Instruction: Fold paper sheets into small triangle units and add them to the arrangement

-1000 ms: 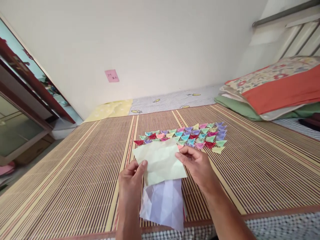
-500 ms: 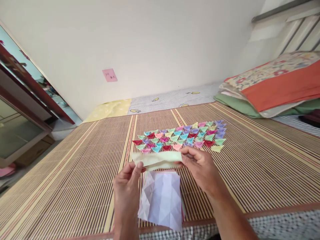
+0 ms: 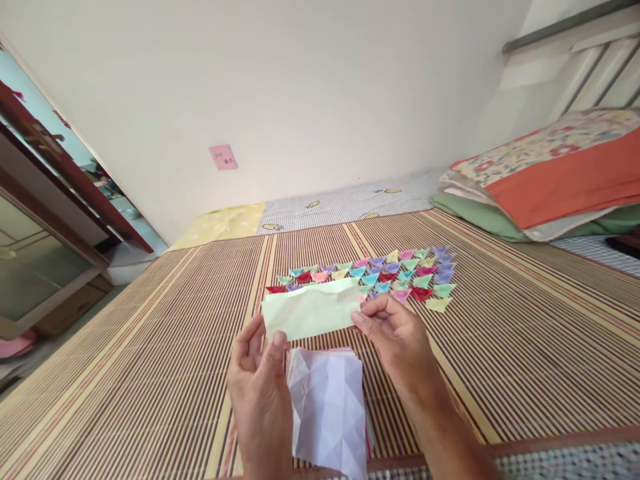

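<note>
A pale green sheet of paper (image 3: 311, 309), folded into a long strip, is held up between my two hands. My left hand (image 3: 261, 373) pinches its lower left corner, thumb in front and fingers behind. At the right end my right hand (image 3: 395, 333) grips the strip between thumb and fingers. Below the strip lies a stack of paper with a creased lavender sheet (image 3: 330, 407) on top. Beyond it, rows of small folded paper pieces (image 3: 387, 277) in many colours stand on the mat, partly hidden by the strip.
A striped bamboo mat (image 3: 165, 353) covers the bed. Folded bedding (image 3: 565, 180) in orange, floral and green lies at the right. A pink note (image 3: 223, 157) is stuck on the wall (image 3: 350, 87). The cabinet (image 3: 40, 253) and a doorway are at the left.
The green paper has been raised and tilted, so its broad face now shows where a narrow, slightly parted fold showed before. Both hands still hold its ends.
</note>
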{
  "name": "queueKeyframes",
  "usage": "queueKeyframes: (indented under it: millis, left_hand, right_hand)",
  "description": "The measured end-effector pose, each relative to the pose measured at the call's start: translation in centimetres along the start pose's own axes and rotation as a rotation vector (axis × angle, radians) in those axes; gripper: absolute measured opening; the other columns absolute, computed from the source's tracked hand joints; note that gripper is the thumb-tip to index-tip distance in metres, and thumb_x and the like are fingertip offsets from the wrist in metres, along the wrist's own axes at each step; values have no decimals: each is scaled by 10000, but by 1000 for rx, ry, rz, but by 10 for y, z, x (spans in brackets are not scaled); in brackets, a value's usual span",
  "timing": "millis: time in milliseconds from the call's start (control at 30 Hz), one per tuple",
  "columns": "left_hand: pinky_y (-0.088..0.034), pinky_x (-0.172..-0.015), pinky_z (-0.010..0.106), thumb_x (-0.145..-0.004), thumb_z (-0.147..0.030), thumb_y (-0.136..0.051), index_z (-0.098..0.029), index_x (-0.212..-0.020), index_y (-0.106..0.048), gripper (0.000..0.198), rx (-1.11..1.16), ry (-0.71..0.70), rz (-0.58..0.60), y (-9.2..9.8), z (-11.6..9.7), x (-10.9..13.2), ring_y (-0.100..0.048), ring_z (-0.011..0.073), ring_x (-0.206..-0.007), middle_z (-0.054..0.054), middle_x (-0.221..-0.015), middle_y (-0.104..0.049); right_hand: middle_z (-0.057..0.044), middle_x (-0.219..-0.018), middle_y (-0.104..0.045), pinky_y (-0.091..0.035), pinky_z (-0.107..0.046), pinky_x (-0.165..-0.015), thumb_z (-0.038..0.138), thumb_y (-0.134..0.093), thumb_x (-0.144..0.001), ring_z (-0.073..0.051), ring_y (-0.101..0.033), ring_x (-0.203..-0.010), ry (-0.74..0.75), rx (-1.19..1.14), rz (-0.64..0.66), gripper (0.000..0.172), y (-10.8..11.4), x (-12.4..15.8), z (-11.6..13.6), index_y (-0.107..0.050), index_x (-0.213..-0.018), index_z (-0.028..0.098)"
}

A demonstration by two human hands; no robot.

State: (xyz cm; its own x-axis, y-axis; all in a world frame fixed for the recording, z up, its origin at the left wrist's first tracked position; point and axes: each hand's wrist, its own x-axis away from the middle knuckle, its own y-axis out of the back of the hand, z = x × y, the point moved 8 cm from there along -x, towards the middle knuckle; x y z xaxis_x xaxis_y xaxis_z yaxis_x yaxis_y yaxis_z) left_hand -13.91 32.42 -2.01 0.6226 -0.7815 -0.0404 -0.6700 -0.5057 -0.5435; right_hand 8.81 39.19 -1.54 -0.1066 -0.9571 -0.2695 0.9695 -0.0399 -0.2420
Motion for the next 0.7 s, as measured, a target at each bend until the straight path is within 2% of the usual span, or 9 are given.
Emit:
queueKeyframes:
  millis: [100,167,300,367,433,500,567,700]
  left_hand:
    - [-670,-752,287,-641,-206,-1006,-203,-835,-723,343,151,264,65,-18,21,11,-752,170,-839,-10,-896,-774]
    - [-682,-669,293,-631,-142,-996,-178,-789,-709,330,189,341,31,-23,27,17,-748,173,-767,-5,-831,-763]
    - [-678,-582,260,-773,-3,-832,-146,-869,-748,192,238,387,-83,-24,31,23,-753,163,-702,39,-846,-788]
    - [-697,-611,283,-815,41,-753,-124,-838,-749,167,238,393,-117,-23,31,23,-731,140,-638,30,-760,-763]
    - [-715,-642,325,-820,65,-725,-110,-787,-744,179,243,403,-142,-21,32,24,-692,114,-570,14,-692,-734]
    - [-719,-641,344,-807,57,-745,-105,-769,-747,166,259,418,-141,-20,35,26,-690,118,-569,18,-690,-734]
    - [-707,-611,319,-772,10,-819,-107,-769,-756,133,270,428,-114,-22,37,28,-719,145,-617,31,-717,-747]
    - [-666,-628,228,-611,-91,-994,-130,-835,-785,309,257,429,-14,-31,38,32,-772,178,-720,39,-785,-778]
  right_hand:
    - [-4,-755,-679,-549,-270,-664,399,-857,-814,-167,-660,-697,-13,-15,39,274,-7,2,-3,-660,-784,209]
    - [-2,-751,-674,-535,-259,-642,375,-849,-829,-162,-651,-685,-43,7,118,262,-14,4,-5,-654,-781,207]
    - [6,-749,-667,-521,-256,-651,338,-836,-851,-163,-640,-702,-97,0,252,219,-23,7,-8,-662,-820,208]
    - [11,-750,-659,-513,-253,-652,337,-834,-855,-157,-624,-700,-106,-12,253,207,-23,8,-7,-672,-840,208]
    - [30,-694,-605,-473,-235,-594,357,-811,-879,-135,-562,-635,-94,3,226,226,-22,7,-6,-656,-806,209]
    - [50,-637,-532,-410,-221,-525,379,-790,-892,-115,-477,-569,-66,26,172,279,-19,6,-3,-619,-749,211]
    - [51,-638,-515,-383,-221,-507,370,-796,-876,-110,-447,-560,-35,39,125,296,-17,6,0,-598,-722,212]
    - [24,-718,-573,-425,-237,-566,318,-796,-876,-128,-508,-640,14,36,110,272,-18,10,5,-602,-719,210]
